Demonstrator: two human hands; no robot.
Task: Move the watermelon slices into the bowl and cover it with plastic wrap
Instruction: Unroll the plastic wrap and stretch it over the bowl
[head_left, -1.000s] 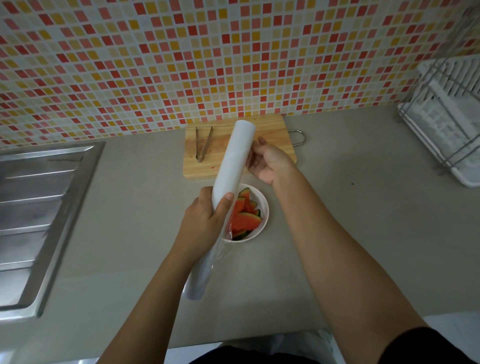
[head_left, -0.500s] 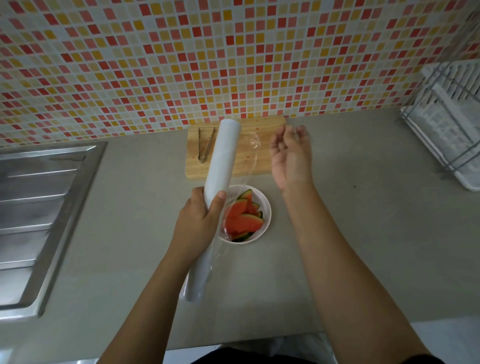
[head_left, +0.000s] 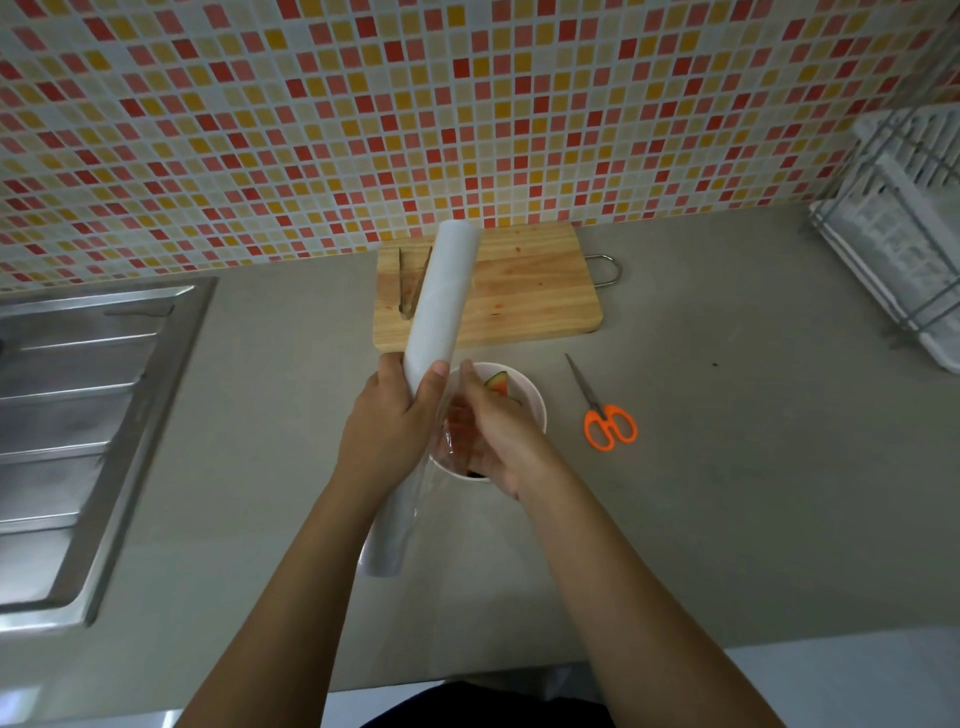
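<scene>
The roll of plastic wrap (head_left: 441, 296) is held tilted above the counter (head_left: 727, 493), gripped at mid-length by the left hand (head_left: 392, 423) w/ fingers and thumb wrapped round it. The right hand (head_left: 501, 434) is placed over the bowl (head_left: 536, 399), against the roll's side, w/ loose film (head_left: 451, 441) seen under it. Whether the film's edge is actually pinched cannot be told, as the fingertips are hidden.

For this step (drawing out a sheet) to be done well, the free edge should be caught across its width, not at one corner. It should then be pulled out level and taut until the bowl's far rim is passed w/ margin. The roll should be held firm so it unwinds evenly, since slack film is likely to cling to itself. Scissors (head_left: 609, 422) lie just right of the bowl, handy for cutting.

The bowl is set on the counter near the cutting board (head_left: 519, 296). Watermelon slices (head_left: 496, 385) are seen inside it, mostly hidden by the hand. Only tongs (head_left: 408, 283) are left on the board, so the transfer is judged done, w/ the cover not yet on.
</scene>
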